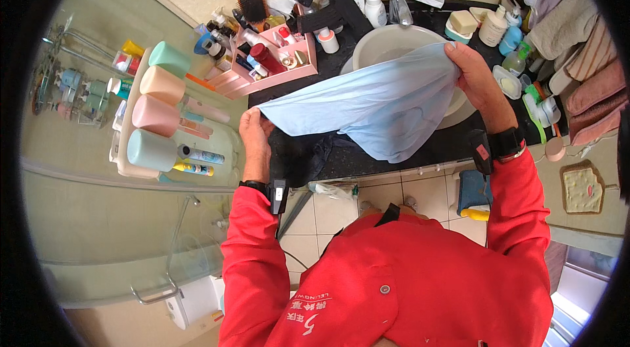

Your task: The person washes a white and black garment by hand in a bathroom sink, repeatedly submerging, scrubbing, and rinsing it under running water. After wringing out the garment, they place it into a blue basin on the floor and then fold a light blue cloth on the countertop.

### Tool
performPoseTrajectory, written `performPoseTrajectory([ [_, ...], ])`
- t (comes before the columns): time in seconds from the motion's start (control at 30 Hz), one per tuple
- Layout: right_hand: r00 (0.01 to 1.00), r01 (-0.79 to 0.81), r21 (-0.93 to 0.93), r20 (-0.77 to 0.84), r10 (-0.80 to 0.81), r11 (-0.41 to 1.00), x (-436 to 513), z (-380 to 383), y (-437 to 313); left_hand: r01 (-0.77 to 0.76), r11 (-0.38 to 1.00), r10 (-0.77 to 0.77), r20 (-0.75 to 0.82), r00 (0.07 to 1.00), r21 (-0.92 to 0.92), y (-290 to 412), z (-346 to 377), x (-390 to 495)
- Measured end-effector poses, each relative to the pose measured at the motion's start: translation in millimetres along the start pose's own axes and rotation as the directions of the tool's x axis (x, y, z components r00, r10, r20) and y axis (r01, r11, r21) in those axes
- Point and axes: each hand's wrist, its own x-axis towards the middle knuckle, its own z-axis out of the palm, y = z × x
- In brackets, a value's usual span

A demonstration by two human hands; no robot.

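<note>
A thin light-blue cloth [364, 96] is stretched between my two hands in front of the washbasin. My left hand [256, 133] pinches its left corner near the counter's left end. At the upper right, my right hand [467, 73] grips the other end beside the basin rim. The cloth sags in folds between them and covers part of the white washbasin [379, 41]. Below its left half, a dark crumpled cloth [315, 152] lies on the black stone counter [344, 155]. Above the basin stands a chrome faucet [398, 5].
A pink organizer [275, 78] with cosmetics stands at the back left. Cups [152, 150] sit in a wall rack at left. Pump bottles [492, 27], a soap bar [462, 22] and a green brush [534, 115] line the right side. Towels [595, 105] hang at far right.
</note>
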Motion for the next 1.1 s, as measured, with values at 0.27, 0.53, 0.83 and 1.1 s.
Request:
performPoseTrajectory([
  [0.27,1.000,-0.014,-0.066,0.006,0.014,0.998,12,-16,20,-0.313,0.638,0.354,0.093,0.931,0.703,-5,3,1],
  [0.53,0.999,-0.030,-0.019,-0.018,0.029,0.999,0,7,2,0.163,0.974,-0.187,0.142,0.972,0.159,1,-5,9],
  [0.83,1.000,0.020,0.006,0.022,-0.020,1.000,6,-6,1,-0.064,0.885,-0.030,0.195,0.980,0.461,61,-24,19],
  [1.1,1.000,0.013,0.118,-0.018,-0.011,0.993,3,-8,6,-0.613,0.665,0.600,0.183,0.778,0.425,105,4,24],
])
